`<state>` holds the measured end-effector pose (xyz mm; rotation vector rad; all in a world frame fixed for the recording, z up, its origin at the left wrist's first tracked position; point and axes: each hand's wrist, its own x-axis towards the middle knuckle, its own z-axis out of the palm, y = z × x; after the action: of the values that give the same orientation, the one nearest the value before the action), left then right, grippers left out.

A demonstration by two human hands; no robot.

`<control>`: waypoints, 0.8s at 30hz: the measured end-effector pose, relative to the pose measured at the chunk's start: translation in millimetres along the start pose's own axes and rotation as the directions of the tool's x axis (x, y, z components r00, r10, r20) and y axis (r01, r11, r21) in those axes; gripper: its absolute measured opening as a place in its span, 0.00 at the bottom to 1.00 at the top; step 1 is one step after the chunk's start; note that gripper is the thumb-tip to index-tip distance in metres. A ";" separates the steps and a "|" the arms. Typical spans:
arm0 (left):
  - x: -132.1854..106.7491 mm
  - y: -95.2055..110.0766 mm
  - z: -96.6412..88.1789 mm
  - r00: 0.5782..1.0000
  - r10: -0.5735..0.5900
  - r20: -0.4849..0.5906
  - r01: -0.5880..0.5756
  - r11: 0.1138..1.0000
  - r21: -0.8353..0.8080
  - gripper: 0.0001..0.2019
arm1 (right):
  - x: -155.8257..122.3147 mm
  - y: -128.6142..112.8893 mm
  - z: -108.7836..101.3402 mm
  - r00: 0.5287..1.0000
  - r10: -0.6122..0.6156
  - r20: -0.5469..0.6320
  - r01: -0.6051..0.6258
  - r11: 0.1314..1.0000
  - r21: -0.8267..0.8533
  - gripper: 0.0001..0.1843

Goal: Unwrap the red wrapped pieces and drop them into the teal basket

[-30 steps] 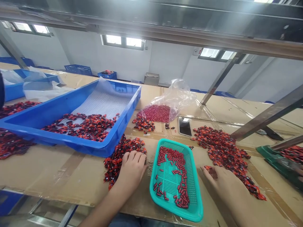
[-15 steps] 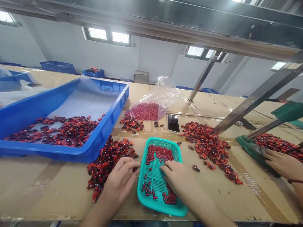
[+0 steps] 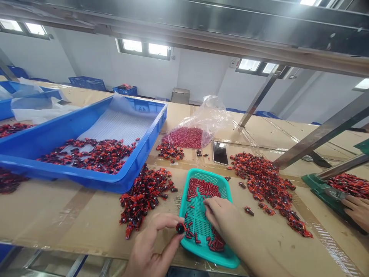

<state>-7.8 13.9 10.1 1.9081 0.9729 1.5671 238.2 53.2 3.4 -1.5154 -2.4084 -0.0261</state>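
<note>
Between the thumb and index finger of my left hand [image 3: 152, 246] is a small black-and-red plastic part [image 3: 180, 228], its round dark opening turned toward me. It is beside the near left rim of a green mesh basket [image 3: 199, 212]. Small red cylindrical pieces [image 3: 204, 188] lie in that basket, mostly at its far end and near right corner. My right hand [image 3: 220, 211] reaches over the basket's right side with the fingertips pinched together; anything in them is hidden. Left of the basket is a heap of black-and-red parts [image 3: 144, 194].
A blue tray [image 3: 127, 175] with similar parts stands at left. Behind the basket are a clear bag [image 3: 186, 136] of red pieces and a phone [image 3: 220, 153]. Another heap [image 3: 265, 181] lies right. Another person's hand [image 3: 357, 209] touches a green tool [image 3: 323, 192] at far right.
My left hand has moved nearer to me and turned, bringing the black-and-red part into view. My right hand stays over the basket, fingers now closer together. The whole view has shifted.
</note>
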 end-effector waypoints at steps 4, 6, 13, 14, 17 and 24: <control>3.9 7.3 0.4 0.993 0.111 0.025 -0.112 0.994 0.016 0.15 | -11.8 -30.8 -39.7 0.986 -0.067 -0.152 0.121 0.914 0.387 0.10; 4.5 10.0 1.2 0.988 0.146 0.044 -0.148 0.987 0.061 0.13 | -14.9 -46.4 -52.4 0.949 -0.087 -0.304 0.247 0.805 0.539 0.07; 6.0 18.9 4.5 0.974 0.223 0.052 -0.228 0.963 0.143 0.11 | -12.3 -66.0 -48.2 0.838 -0.186 -0.514 0.427 0.810 0.403 0.05; 6.8 19.8 4.9 0.969 0.243 0.053 -0.248 0.957 0.152 0.12 | -12.1 -66.3 -46.9 0.829 -0.197 -0.524 0.437 0.812 0.386 0.05; 9.2 22.5 6.2 0.958 0.281 0.048 -0.285 0.941 0.180 0.13 | -12.2 -66.9 -45.6 0.818 -0.192 -0.542 0.446 0.806 0.388 0.06; 12.1 27.8 7.1 0.964 0.262 0.040 -0.264 0.942 0.206 0.13 | -11.5 -67.4 -44.6 0.818 -0.168 -0.551 0.447 0.788 0.423 0.11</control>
<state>6.3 6.1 36.8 2.2710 0.9407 1.6510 193.8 5.5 52.6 -0.7189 -1.9866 0.1647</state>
